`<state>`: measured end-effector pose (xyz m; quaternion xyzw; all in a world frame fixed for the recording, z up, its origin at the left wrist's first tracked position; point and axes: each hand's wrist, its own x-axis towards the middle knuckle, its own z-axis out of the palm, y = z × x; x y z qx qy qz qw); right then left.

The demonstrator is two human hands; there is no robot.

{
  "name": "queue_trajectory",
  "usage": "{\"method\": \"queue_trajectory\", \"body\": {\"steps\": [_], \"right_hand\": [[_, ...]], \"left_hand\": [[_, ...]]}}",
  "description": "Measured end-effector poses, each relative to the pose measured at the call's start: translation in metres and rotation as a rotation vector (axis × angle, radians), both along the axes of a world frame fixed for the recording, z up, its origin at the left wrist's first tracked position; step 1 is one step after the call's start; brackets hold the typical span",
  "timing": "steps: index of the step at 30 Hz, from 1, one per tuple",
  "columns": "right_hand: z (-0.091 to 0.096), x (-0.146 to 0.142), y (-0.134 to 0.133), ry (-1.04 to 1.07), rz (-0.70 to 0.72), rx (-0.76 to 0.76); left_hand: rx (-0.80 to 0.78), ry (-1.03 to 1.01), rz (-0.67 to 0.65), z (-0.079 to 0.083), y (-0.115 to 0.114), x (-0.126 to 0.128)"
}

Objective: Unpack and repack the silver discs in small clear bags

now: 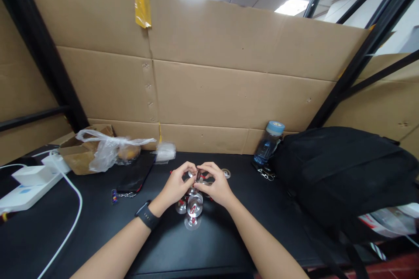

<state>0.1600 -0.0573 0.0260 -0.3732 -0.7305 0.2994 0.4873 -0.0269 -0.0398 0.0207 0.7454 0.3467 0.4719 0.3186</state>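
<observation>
Fingertips of my left hand (177, 186) and my right hand (216, 185) meet over the middle of the black table. Between them they pinch a small clear suction cup (198, 176), held edge-on and partly hidden by the fingers. Below the hands lies a cluster of clear round suction cups (195, 205) with red parts, some overlapping. More of them sit behind my fingers, mostly covered. One separate clear disc (226, 173) rests just beyond my right hand. A dark watch (147, 215) is on my left wrist.
At left are a white power strip (24, 189) with cables, a knotted plastic bag (113, 150), and a dark phone-like slab (135, 178) with a keychain. A blue-capped bottle (269, 143) and black backpack (343, 178) stand right. Cardboard (229, 96) walls the back.
</observation>
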Motion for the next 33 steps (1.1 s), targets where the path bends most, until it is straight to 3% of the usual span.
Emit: {"method": "queue_trajectory", "body": {"steps": [4,7,12,17,22,26,33], "right_hand": [[0.000,0.004,0.003,-0.015,-0.009,-0.015],[-0.003,0.023,0.015,-0.133,-0.138,0.004],[-0.009,0.073,0.036,-0.485,-0.381,-0.019],[-0.019,0.097,0.045,-0.683,-0.462,-0.187],[-0.025,0.100,0.047,-0.729,-0.432,-0.184],[-0.018,0.091,0.043,-0.714,-0.393,-0.103],[-0.006,0.035,0.035,-0.614,-0.067,0.016]], "left_hand": [[0.109,0.180,0.095,0.007,0.006,-0.014],[0.210,0.372,0.186,0.007,0.023,-0.045],[0.156,0.574,0.138,-0.009,0.053,-0.093],[0.140,0.639,0.130,-0.023,0.058,-0.096],[0.128,0.631,0.077,-0.024,0.055,-0.087],[0.131,0.657,0.036,-0.019,0.052,-0.086],[0.101,0.671,0.010,-0.015,0.050,-0.089]]}}
